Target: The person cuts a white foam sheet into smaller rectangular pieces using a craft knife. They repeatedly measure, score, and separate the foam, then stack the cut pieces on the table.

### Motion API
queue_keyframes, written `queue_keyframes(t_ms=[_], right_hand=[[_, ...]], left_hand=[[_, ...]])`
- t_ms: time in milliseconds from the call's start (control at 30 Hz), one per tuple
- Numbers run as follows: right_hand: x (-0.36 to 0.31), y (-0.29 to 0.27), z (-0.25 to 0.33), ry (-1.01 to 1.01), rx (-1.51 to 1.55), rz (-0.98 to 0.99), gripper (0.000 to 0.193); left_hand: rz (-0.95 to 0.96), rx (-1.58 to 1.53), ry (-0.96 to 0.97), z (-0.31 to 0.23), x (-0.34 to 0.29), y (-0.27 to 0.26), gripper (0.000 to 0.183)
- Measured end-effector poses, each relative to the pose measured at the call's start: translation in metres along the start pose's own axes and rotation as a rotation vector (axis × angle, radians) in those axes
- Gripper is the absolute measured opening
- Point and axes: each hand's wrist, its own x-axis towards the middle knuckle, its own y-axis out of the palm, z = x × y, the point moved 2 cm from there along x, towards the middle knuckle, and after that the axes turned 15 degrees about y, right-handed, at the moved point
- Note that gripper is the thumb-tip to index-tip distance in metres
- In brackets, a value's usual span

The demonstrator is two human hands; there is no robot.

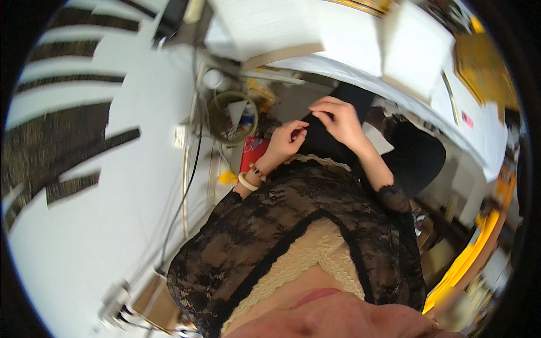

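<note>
Both hands pinch the black fabric strip (321, 138), left hand (286, 141) just near-left of right hand (338, 119), strip's length running near to far.

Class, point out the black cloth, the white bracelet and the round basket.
black cloth (321, 141), head view, its upper fold.
white bracelet (247, 182), head view, on the band.
round basket (221, 97), head view, its rim.

Both forearms reach up and away from the chest, in black lace sleeves, and meet close together. The left hand (286, 141) is curled, thumb and fingers pinched, with a pale bangle and a beaded bracelet at its wrist. The right hand (338, 119) sits just above and beside it, fingers bent downward, fingertips pinching.
</note>
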Motion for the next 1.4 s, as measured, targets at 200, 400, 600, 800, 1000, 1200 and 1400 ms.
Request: queue_keyframes(t_ms=[200, 400, 600, 800, 1000, 1200, 1400], right_hand=[[-0.162, -0.122, -0.048, 0.504, 0.324, -0.724, 0.008], [-0.286, -0.201, -0.093, 0.295, 0.458, -1.553, 0.015], [-0.348, -0.228, -0.11, 0.269, 0.545, -1.785, 0.05], [-0.411, -0.234, -0.156, 0.481, 0.691, -1.968, 0.055], [-0.457, -0.244, -0.192, 0.653, 0.839, -2.063, 0.053], [-0.449, -0.242, -0.217, 0.729, 0.895, -2.087, 0.032], [-0.449, -0.214, -0.204, 0.855, 0.975, -1.975, 0.011]], left_hand=[[0.071, -0.172, 0.013, -0.015, 0.036, 0.037, 0.02], [0.325, -0.253, -0.07, -0.039, 0.068, 0.071, 0.02], [0.407, -0.211, -0.165, -0.066, 0.105, 0.115, 0.021], [0.552, -0.094, -0.312, -0.092, 0.132, 0.179, 0.02], [0.81, -0.08, -0.386, -0.115, 0.161, 0.267, 0.022], [0.854, -0.085, -0.465, -0.132, 0.16, 0.308, 0.023], [0.837, -0.064, -0.429, -0.119, 0.121, 0.284, 0.022]])
